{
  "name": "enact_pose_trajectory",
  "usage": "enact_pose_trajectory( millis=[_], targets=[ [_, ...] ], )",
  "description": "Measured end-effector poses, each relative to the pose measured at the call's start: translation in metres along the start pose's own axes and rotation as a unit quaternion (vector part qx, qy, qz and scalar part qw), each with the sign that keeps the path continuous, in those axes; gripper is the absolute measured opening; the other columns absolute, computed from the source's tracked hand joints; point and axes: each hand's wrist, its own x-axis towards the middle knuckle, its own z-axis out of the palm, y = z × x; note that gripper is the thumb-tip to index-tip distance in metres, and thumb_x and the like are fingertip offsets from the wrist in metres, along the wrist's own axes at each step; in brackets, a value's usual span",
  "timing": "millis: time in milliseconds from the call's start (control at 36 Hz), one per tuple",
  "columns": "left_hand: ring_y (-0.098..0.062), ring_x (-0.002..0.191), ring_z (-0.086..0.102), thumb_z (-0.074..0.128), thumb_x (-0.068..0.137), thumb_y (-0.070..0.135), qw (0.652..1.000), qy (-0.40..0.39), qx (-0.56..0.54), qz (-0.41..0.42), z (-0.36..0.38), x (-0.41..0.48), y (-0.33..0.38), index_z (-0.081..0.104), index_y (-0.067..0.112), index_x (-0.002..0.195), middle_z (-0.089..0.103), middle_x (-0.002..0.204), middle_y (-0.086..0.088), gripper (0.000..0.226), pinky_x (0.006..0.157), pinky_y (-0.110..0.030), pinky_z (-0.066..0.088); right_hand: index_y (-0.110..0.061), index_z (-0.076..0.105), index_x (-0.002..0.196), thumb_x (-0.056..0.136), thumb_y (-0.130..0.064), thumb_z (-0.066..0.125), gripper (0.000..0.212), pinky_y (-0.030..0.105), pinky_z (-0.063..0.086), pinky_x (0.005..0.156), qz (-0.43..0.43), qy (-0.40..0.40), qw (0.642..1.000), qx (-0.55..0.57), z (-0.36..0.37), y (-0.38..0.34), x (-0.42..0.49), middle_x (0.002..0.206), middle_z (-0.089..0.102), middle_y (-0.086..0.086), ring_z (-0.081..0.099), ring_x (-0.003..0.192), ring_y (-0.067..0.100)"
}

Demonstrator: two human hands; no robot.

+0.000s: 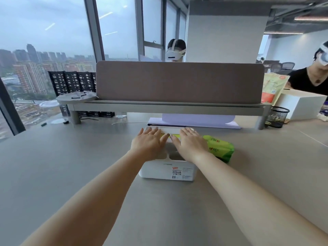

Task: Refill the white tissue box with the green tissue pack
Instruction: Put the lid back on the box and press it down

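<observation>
While both hands, left hand and right hand, lie flat with fingers spread, gripping nothing, on the white tissue box at mid-table, the green tissue pack beside it looks light, soft and slippery-wrapped, best held by its long sides.

both arms reach forward; left hand and right hand lie flat, palms down.
</observation>
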Motion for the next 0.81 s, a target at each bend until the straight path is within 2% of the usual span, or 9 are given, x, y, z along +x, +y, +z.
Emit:
enact_pose_trajectory(
  millis=[56, 167, 278, 389, 444, 528, 667, 806],
  targets=[
    [-0.022, 0.141, 0.024, 0.013, 0.094, 0.051, 1.0, 0.021, -0.016, 0.009, 0.001, -0.012, 0.002, 0.041, 0.021, 0.132, 0.04, 0.146, 0.001, 0.056, 0.118, -0.043, 0.014, -0.009, 0.029, 0.144, 0.096, -0.053, 0.017, 0.067, 0.038, 0.012, 0.12, -0.025, -0.002, 1.0, 0.002, -0.001, 0.004, -0.008, 0.156, 0.026, 0.009, 0.019, 0.145, 0.023],
    [-0.016, 0.146, 0.008, 0.017, 0.094, 0.057, 0.998, 0.013, -0.057, 0.001, 0.001, -0.037, 0.007, 0.025, 0.023, 0.145, 0.019, 0.158, 0.004, 0.061, 0.12, -0.04, 0.005, -0.015, 0.028, 0.145, 0.096, -0.054, 0.02, 0.064, 0.04, 0.008, 0.12, -0.049, -0.007, 0.998, 0.027, -0.003, 0.01, -0.026, 0.158, 0.022, 0.004, 0.013, 0.146, 0.021],
    [-0.016, 0.146, 0.003, 0.014, 0.088, 0.067, 0.999, 0.028, -0.026, 0.023, 0.001, -0.06, 0.009, 0.014, 0.022, 0.148, 0.013, 0.159, 0.003, 0.075, 0.121, -0.037, 0.002, -0.016, 0.017, 0.148, 0.091, -0.062, 0.025, 0.074, 0.039, 0.007, 0.12, -0.067, -0.015, 0.997, 0.018, -0.003, 0.013, -0.05, 0.16, 0.012, 0.001, 0.004, 0.147, 0.019],
    [-0.015, 0.146, -0.008, 0.018, 0.084, 0.07, 0.997, 0.013, 0.005, 0.082, -0.003, -0.073, 0.004, 0.002, 0.017, 0.15, 0.001, 0.16, 0.001, 0.086, 0.116, -0.029, -0.007, -0.014, 0.004, 0.15, 0.07, -0.079, 0.006, 0.102, 0.033, 0.0, 0.118, -0.096, -0.033, 0.995, -0.01, -0.011, 0.018, -0.063, 0.161, 0.003, 0.001, -0.002, 0.147, 0.016],
    [-0.016, 0.146, -0.011, 0.018, 0.083, 0.07, 0.995, 0.005, 0.02, 0.1, -0.005, -0.073, 0.001, -0.001, 0.015, 0.149, -0.003, 0.16, -0.001, 0.088, 0.114, -0.027, -0.011, -0.014, -0.002, 0.15, 0.064, -0.08, 0.002, 0.108, 0.031, -0.004, 0.117, -0.106, -0.049, 0.993, -0.025, -0.014, 0.021, -0.064, 0.161, -0.003, 0.002, -0.006, 0.147, 0.015],
    [-0.018, 0.145, -0.012, 0.006, 0.076, 0.076, 0.993, 0.0, 0.045, 0.108, -0.002, -0.064, -0.001, -0.005, 0.015, 0.149, -0.005, 0.159, -0.002, 0.095, 0.112, -0.027, -0.012, -0.013, -0.006, 0.149, 0.061, -0.08, 0.0, 0.11, 0.03, -0.005, 0.117, -0.107, -0.064, 0.991, -0.038, -0.016, 0.024, -0.06, 0.16, -0.008, 0.003, -0.009, 0.147, 0.014],
    [-0.019, 0.145, -0.014, -0.003, 0.067, 0.078, 0.994, -0.009, 0.05, 0.099, 0.007, -0.042, 0.0, -0.008, 0.014, 0.148, -0.008, 0.159, -0.004, 0.103, 0.113, -0.03, -0.011, -0.011, -0.011, 0.148, 0.083, -0.07, 0.018, 0.092, 0.031, -0.006, 0.118, -0.096, -0.08, 0.99, -0.066, -0.015, 0.031, -0.043, 0.159, -0.015, 0.005, -0.013, 0.146, 0.016],
    [-0.02, 0.145, -0.014, -0.003, 0.068, 0.078, 0.995, -0.004, 0.049, 0.092, 0.017, -0.011, 0.0, -0.007, 0.014, 0.148, -0.008, 0.159, -0.005, 0.102, 0.115, -0.032, -0.008, -0.011, -0.014, 0.147, 0.087, -0.067, 0.019, 0.088, 0.032, -0.005, 0.119, -0.083, -0.095, 0.989, -0.082, -0.009, 0.043, -0.014, 0.158, -0.019, 0.005, -0.016, 0.145, 0.016]
  ],
)
